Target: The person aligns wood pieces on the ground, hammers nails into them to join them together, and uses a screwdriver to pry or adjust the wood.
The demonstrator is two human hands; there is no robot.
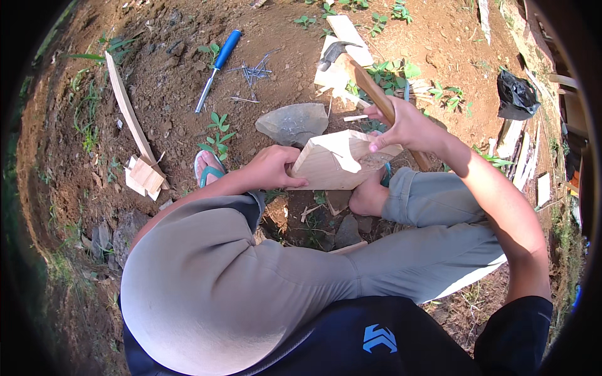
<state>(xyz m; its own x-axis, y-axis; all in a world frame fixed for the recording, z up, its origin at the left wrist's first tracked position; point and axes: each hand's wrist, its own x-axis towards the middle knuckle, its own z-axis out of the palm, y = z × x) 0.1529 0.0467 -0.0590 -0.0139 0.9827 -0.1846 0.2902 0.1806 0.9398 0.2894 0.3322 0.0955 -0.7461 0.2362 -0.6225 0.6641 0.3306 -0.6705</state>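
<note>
A pale wooden piece of joined boards (329, 178) is held up over the ground between my feet, sunlight and shadow across its inner face. My left hand (273, 168) grips its left end, thumb at the lower edge and fingers behind. At its right end, the thumb of my right hand (411, 128) presses on the wood. A claw hammer (371, 88) runs through that same hand, its metal head up and away from me and its wooden handle slanting down to the right. The fingers behind the handle are partly hidden.
Beyond the hands lie a flat grey stone (293, 123), a blue-handled chisel (218, 69), loose nails (255, 72) and pale board offcuts (348, 39). Small wood blocks (145, 176) and a long strip (128, 103) are at left. A black plastic bag (517, 95) sits at right.
</note>
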